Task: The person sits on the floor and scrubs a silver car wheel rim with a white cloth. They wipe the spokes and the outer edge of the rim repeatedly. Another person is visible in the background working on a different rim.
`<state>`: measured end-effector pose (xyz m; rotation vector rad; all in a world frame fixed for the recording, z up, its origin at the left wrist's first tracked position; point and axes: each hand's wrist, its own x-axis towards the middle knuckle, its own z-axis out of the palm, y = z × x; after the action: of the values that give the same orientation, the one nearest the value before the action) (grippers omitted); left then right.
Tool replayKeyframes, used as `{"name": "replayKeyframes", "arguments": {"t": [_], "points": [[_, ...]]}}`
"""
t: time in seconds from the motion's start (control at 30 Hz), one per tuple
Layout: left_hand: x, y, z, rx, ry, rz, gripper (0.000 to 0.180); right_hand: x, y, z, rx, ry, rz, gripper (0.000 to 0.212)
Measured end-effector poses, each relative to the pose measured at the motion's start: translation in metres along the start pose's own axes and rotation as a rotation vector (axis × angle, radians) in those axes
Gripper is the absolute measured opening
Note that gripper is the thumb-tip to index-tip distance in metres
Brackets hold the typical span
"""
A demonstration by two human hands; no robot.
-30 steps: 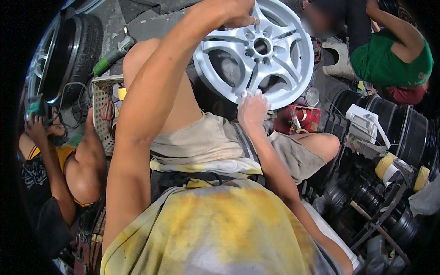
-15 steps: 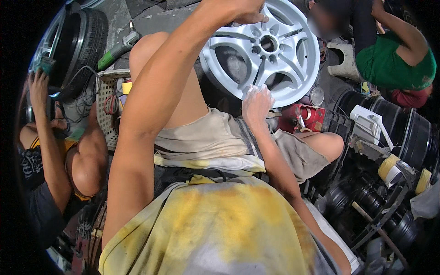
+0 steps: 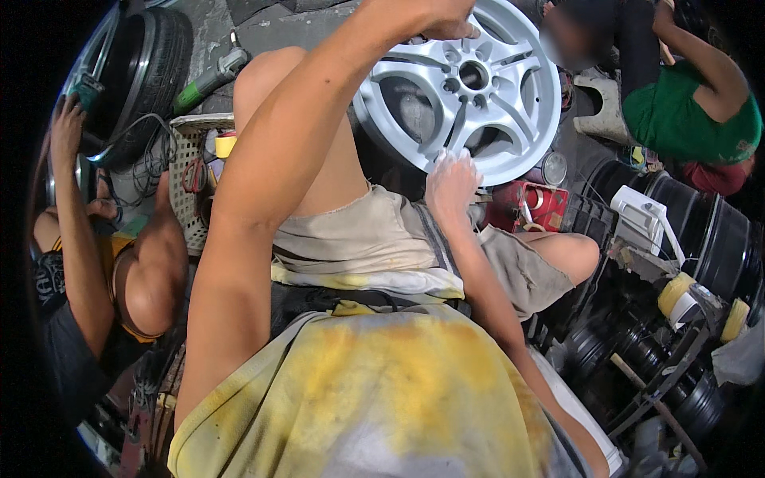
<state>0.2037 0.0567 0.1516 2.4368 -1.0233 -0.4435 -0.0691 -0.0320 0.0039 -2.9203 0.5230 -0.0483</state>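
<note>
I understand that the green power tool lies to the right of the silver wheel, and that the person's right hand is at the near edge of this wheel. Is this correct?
Not quite: the head view shows the green power tool lying to the left of the silver wheel. The right hand is at the wheel's near edge, as you say.

At one o'clock, the alloy wheel [image 3: 457, 71] is gleaming pale silver. At six, the shirt [image 3: 382, 366] is showing blotches of yellow, orange, grey and white; above it, the beige shorts [image 3: 343, 231] are bearing dark stripes. At ten, the angle grinder [image 3: 207, 86] is pairing bright green with grey. Past nine, the perforated basket [image 3: 182, 191] is looking cream. At two, a co-worker's T-shirt [image 3: 693, 111] is glowing green.
</note>
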Motion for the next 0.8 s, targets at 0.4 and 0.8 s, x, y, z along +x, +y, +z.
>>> {"name": "replayKeyframes", "arguments": {"t": [0.4,0.8], "points": [[0.007,0.003,0.01,-0.014,-0.021,0.022,0.041,0.0,0.009,0.003,-0.068,0.011,-0.008,0.025],[0.017,-0.011,0.015,0.066,-0.035,0.034,0.048,0.002,0.001,-0.01,0.098,0.04,0.054,0.024]]}}
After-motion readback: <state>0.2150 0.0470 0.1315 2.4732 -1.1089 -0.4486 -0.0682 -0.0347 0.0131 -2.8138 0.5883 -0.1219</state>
